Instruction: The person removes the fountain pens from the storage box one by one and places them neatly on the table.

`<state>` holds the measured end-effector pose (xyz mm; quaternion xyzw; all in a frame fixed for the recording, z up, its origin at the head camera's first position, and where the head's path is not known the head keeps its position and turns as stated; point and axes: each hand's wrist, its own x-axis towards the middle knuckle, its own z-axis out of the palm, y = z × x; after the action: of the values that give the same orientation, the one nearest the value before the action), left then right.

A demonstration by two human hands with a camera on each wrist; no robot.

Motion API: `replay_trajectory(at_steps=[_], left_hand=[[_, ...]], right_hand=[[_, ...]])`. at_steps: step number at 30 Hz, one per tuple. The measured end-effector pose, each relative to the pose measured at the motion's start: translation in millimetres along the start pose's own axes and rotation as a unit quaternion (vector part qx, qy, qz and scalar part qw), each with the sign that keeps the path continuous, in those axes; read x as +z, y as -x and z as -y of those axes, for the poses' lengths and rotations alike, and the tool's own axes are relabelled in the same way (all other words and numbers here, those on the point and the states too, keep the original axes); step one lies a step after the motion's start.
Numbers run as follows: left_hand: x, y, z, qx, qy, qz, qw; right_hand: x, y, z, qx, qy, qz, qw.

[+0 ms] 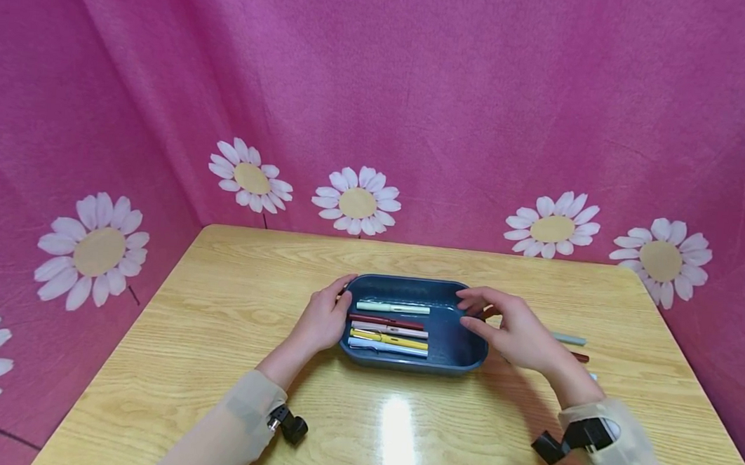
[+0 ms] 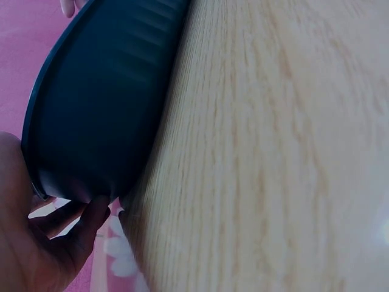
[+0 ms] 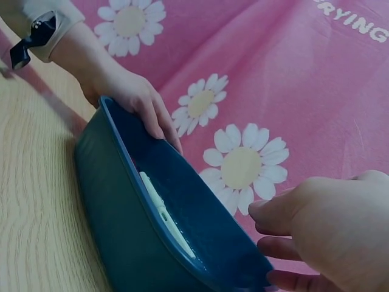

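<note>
A dark blue oblong bin [image 1: 412,366] stands on the wooden table, and several pens lie side by side in its left part. From back to front they are a pale green pen [image 1: 394,308], a dark red pen [image 1: 388,322], a pink pen [image 1: 399,331], a yellow pen [image 1: 389,339] and a light blue pen [image 1: 387,348]. My left hand [image 1: 324,318] grips the bin's left end, fingers against its outer wall in the left wrist view. At the opposite end, my right hand [image 1: 519,331] is spread loosely over the rim, holding nothing.
Right of the bin, partly behind my right hand, lie a grey-green pen [image 1: 569,338], a dark red pen [image 1: 581,357] and a light blue tip [image 1: 594,376]. A pink cloth [image 1: 441,124] with daisies hangs behind the wooden table [image 1: 269,269].
</note>
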<state>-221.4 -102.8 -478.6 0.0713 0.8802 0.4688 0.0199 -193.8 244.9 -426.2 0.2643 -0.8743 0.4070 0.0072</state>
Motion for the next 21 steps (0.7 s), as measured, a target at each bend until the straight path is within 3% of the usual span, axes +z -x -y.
replay_trajectory(at_steps=[21], left_hand=[[0.3,-1.0,3.3,0.002,-0.003,-0.002,1.0]], right_hand=[[10.8,-24.0,-4.4,-0.001,-0.027,0.033,0.999]])
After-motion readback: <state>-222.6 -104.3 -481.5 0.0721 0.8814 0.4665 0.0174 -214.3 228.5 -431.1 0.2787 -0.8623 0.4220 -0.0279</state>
